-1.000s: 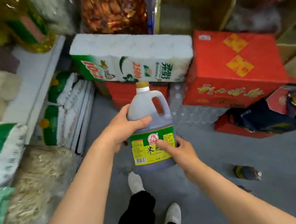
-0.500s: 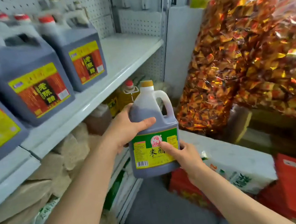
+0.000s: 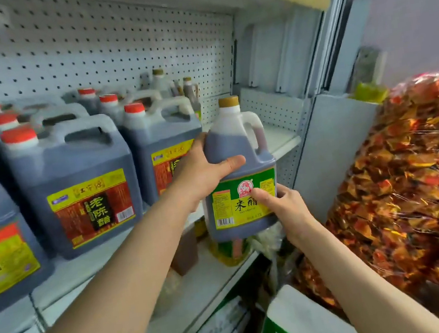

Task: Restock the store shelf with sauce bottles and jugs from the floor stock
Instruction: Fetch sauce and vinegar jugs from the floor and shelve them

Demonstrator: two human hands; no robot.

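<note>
Both my hands hold up a dark vinegar jug with a tan cap, a white handle and a green-and-yellow label. My left hand grips its shoulder, thumb across the front. My right hand holds its lower right side, thumb on the label. The jug hangs upright in front of the right end of the white store shelf, level with the shelf board. Several large dark jugs with red caps and red-and-yellow labels stand on that shelf to the left.
A pegboard back panel closes the shelf behind. A big clear bag of red-and-gold wrapped sweets bulges at the right. A lower shelf carries an oil bottle and packets. A white-and-green paper pack lies below.
The view rose from the floor to the shelf. Both hands lifted the jug from low over the floor to shelf height, closer to the shelf's right end.
</note>
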